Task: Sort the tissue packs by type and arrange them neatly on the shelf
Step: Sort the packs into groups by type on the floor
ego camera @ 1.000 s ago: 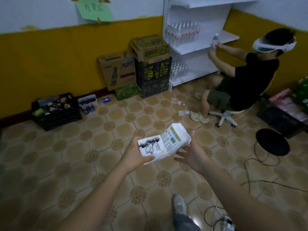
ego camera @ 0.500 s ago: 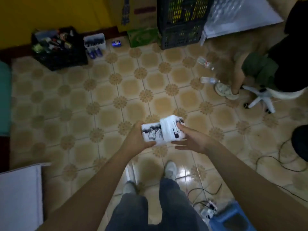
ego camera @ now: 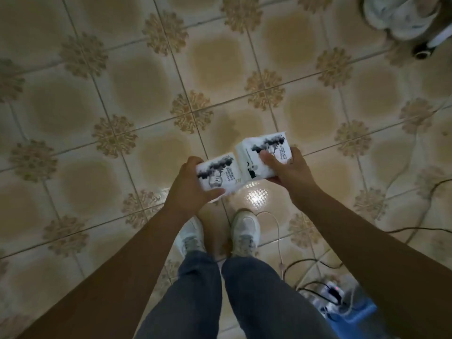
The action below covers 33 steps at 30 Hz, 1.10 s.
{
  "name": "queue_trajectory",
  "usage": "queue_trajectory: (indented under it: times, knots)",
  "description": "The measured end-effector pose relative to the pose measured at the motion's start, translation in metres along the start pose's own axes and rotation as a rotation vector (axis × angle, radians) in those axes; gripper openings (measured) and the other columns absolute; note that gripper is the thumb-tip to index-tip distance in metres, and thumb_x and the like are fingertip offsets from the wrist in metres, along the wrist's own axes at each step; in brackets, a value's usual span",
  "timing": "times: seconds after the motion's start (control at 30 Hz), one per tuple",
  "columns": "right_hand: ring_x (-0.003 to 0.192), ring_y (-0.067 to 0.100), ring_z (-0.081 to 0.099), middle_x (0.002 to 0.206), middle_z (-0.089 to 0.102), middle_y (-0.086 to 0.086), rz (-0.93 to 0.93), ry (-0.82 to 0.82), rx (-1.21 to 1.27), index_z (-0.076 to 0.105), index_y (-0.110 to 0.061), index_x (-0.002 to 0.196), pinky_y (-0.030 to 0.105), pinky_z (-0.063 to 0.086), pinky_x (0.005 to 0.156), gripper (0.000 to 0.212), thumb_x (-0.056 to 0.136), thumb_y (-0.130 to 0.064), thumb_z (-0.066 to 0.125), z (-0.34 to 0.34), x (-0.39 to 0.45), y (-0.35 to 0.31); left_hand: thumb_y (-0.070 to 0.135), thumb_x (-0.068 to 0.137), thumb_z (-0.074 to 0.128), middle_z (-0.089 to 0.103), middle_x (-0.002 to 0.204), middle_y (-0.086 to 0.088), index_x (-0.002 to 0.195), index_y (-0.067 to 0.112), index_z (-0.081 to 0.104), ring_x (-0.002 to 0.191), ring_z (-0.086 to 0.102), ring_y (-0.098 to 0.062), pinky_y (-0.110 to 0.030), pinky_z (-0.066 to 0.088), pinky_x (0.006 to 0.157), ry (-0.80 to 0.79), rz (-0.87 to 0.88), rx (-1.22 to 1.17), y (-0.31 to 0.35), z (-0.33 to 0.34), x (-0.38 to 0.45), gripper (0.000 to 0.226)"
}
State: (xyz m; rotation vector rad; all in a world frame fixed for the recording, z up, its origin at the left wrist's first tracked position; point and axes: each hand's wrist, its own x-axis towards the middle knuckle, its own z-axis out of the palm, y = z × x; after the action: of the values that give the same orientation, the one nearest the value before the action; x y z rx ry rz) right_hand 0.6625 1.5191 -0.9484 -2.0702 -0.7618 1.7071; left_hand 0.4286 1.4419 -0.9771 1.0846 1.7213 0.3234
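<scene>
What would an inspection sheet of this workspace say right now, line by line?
Surface: patterned tiled floor, glossy glare near the feet.
Job's things: two white tissue packs, left pack and right pack, side by side, same print; no shelf in view.
Clutter: blue object at lower right.
Grippers: left hand grips left pack; right hand grips right pack.
Cables: white cable by right shoe; dark cables at right.
Surroundings: stool caster, top right.

We see patterned tile floor (ego camera: 122,77), white sneakers (ego camera: 244,231) w/ jeans (ego camera: 256,294), cables (ego camera: 415,231), blue power-strip box (ego camera: 352,311) lower right.
</scene>
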Motion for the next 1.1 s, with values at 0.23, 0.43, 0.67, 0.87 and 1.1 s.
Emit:
queue_trajectory:
  times: [0.23,0.43,0.67,0.87,1.1]
  knots:
    - [0.092,0.017,0.069,0.103,0.067,-0.002,-0.18,0.069,-0.414,0.05,-0.026,0.113,0.042,0.06,0.078,0.079,0.052,-0.062,0.086,0.017,0.165,0.094,0.039,0.07,0.087,0.057,0.106,0.003,0.118,0.022,0.043,0.077,0.059,0.0,-0.012,0.044,0.056,-0.046,0.095,0.133,-0.105,0.058,0.153,0.068]
    - [0.142,0.028,0.026,0.15,0.03,0.013,-0.492,-0.407,-1.117,0.031,-0.03,0.149,0.037,0.032,0.112,0.084,0.08,-0.027,0.079,0.012,0.282,0.054,0.05,0.069,0.084,0.052,0.111,0.007,0.126,0.021,0.041,0.091,0.058,-0.011,-0.026,0.048,0.069,-0.068,0.29,0.354,-0.115,0.037,0.271,0.077]
    - [0.138,0.034,0.031,0.157,0.016,0.01,-0.3,-0.117,-1.254,-0.019,-0.028,0.153,0.048,0.04,0.107,0.144,0.055,-0.078,0.073,0.059,0.28,0.061,0.056,0.065,0.084,0.041,0.123,0.001,0.134,0.021,0.04,0.109,0.044,-0.018,-0.033,0.043,0.084,-0.107,0.377,0.525,-0.12,0.04,0.306,0.088]
    - [0.112,0.027,0.054,0.146,0.038,0.008,-0.531,-0.028,-1.312,-0.021,-0.019,0.153,0.037,0.051,0.077,0.137,0.068,-0.047,0.082,0.046,0.276,0.077,0.042,0.062,0.086,0.031,0.133,-0.007,0.139,0.02,0.034,0.113,0.044,-0.029,-0.037,0.047,0.076,-0.037,0.39,0.542,-0.132,0.056,0.289,0.095]
    - [0.142,0.043,0.016,0.153,0.022,0.02,-0.796,0.063,-1.59,0.021,-0.029,0.154,0.062,0.017,0.114,0.09,0.079,-0.021,0.07,0.048,0.316,0.038,0.029,0.068,0.087,0.034,0.134,-0.008,0.138,0.017,0.037,0.102,0.058,-0.02,-0.032,0.056,0.072,0.201,0.373,0.358,-0.127,0.053,0.296,0.087]
